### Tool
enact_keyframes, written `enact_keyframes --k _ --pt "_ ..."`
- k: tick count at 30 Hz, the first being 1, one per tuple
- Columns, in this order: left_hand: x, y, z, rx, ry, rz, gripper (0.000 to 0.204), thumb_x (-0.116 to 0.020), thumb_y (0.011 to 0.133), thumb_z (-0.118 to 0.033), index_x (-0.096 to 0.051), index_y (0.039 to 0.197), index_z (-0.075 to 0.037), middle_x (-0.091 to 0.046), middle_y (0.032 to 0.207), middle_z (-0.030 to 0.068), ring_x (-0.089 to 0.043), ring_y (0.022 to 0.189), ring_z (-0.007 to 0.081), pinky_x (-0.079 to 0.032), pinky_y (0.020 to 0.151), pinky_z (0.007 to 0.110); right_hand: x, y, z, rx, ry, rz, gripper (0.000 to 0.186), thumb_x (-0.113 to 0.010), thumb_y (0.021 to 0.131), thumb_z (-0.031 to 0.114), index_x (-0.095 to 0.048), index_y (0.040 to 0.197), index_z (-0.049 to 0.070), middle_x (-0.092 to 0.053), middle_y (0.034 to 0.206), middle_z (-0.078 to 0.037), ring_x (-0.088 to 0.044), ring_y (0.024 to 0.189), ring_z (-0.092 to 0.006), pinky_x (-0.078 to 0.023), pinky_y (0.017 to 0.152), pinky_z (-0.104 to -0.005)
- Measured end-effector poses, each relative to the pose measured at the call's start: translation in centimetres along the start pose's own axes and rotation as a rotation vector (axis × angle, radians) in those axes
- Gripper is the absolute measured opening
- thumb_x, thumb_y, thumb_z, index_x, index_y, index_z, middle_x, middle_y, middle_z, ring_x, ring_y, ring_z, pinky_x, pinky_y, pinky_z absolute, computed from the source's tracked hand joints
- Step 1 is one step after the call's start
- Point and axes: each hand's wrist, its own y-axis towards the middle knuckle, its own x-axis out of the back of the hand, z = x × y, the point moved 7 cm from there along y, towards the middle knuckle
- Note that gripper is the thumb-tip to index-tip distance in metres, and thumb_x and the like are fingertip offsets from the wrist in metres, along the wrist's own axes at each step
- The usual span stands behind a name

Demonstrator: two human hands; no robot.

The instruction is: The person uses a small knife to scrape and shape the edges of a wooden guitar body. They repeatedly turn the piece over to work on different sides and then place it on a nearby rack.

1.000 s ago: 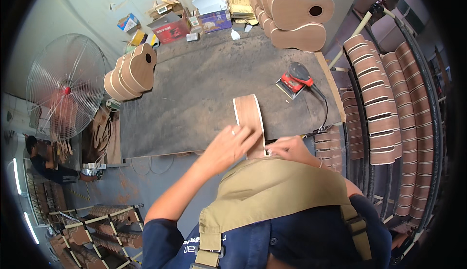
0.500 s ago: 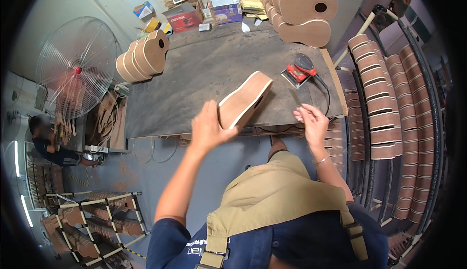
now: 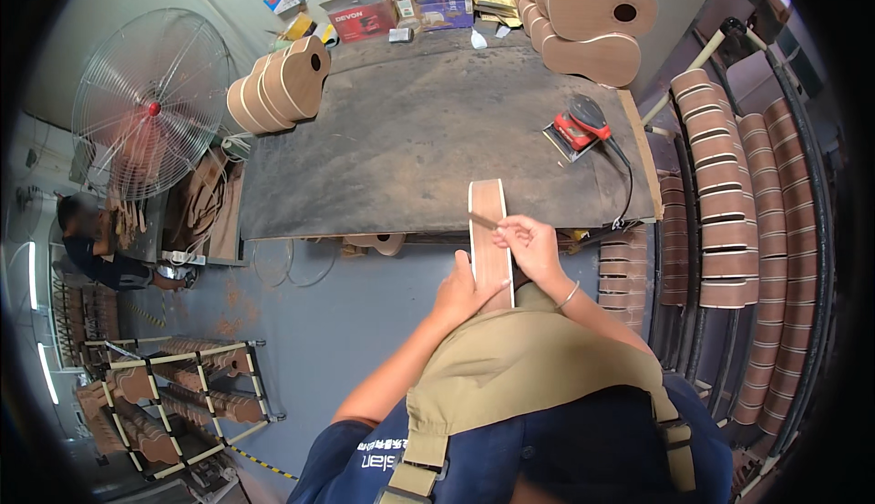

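A small wooden guitar body (image 3: pixel 488 201) stands on its edge between me and the table's front edge, its reddish-brown side with pale binding facing up. My left hand (image 3: pixel 465 290) is closed around its near part, the thumb lying along the side. My right hand (image 3: pixel 533 247) pinches a thin, dark flat strip (image 3: pixel 482 220), possibly a small blade or file; its exact kind is not clear. The strip lies across the body's side, at or just above the surface. The body's near end is partly hidden by my left hand and apron.
A red and black sander (image 3: pixel 580 127) with a cord lies at the right of the dark worktable (image 3: pixel 392 139). Guitar bodies (image 3: pixel 281 85) stand at the left, with more stacked (image 3: pixel 602 7) at the back right. A rack (image 3: pixel 715 185) stands right, a fan (image 3: pixel 153 108) and another person (image 3: pixel 100 249) left.
The guitar body has been drawn off the table toward me and turned more upright in view. My right hand has moved left, bringing the strip over the body's side.
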Motion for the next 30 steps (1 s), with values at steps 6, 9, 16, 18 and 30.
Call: enact_keyframes --k 6,9,16,18,30 --pt "2.0 5.2 2.0 0.083 -0.264 0.128 0.058 -0.093 0.079 -0.050 -0.057 0.087 -0.005 -0.064 0.068 0.0032 -0.057 0.062 0.0113 -0.050 0.060 0.032 1.3 1.7 0.5 -0.085 0.138 0.028 0.014 -0.064 0.102 -0.001 -0.069 0.112 -0.010 -0.078 0.098 -0.016 -0.078 0.091 -0.0188 -0.065 0.084 -0.0311" --pt "4.7 8.1 0.4 -0.008 -0.193 0.044 0.053 -0.096 0.075 -0.046 -0.064 0.083 -0.005 -0.063 0.067 0.0005 -0.054 0.061 0.0095 -0.050 0.060 0.030 3.0 4.3 3.1 -0.009 0.083 -0.066 0.014 -0.064 0.103 0.000 -0.069 0.113 -0.009 -0.077 0.099 -0.016 -0.078 0.091 -0.0188 -0.064 0.084 -0.0303" --pt "10.3 16.1 -1.6 -0.252 -0.166 -0.282 0.033 -0.080 0.092 -0.018 -0.067 0.117 -0.002 -0.067 0.109 0.0134 -0.067 0.096 0.0272 -0.054 0.081 0.037 3.5 13.2 3.7 0.128 -0.540 -0.009 0.007 -0.078 0.088 0.006 -0.079 0.093 0.001 -0.073 0.089 -0.012 -0.073 0.074 -0.0186 -0.058 0.070 -0.0303" --pt "9.4 17.9 -1.6 -0.342 -0.139 -0.140 0.034 -0.080 0.092 -0.016 -0.068 0.120 -0.003 -0.066 0.114 0.0137 -0.067 0.099 0.0302 -0.053 0.084 0.040 2.2 15.0 2.3 0.084 -0.541 0.098 0.010 -0.079 0.083 0.010 -0.081 0.092 0.004 -0.074 0.088 -0.013 -0.073 0.073 -0.0228 -0.058 0.071 -0.0331" --pt "10.8 16.7 -4.4 -0.282 -0.022 0.140 0.009 -0.075 0.091 -0.007 -0.071 0.091 0.001 -0.069 0.085 0.0196 -0.065 0.075 0.0398 -0.051 0.068 0.044 -0.9 15.8 4.1 0.003 -0.538 0.499 0.013 -0.075 0.081 0.010 -0.081 0.091 0.004 -0.075 0.082 -0.018 -0.071 0.071 -0.0267 -0.055 0.068 -0.0367"
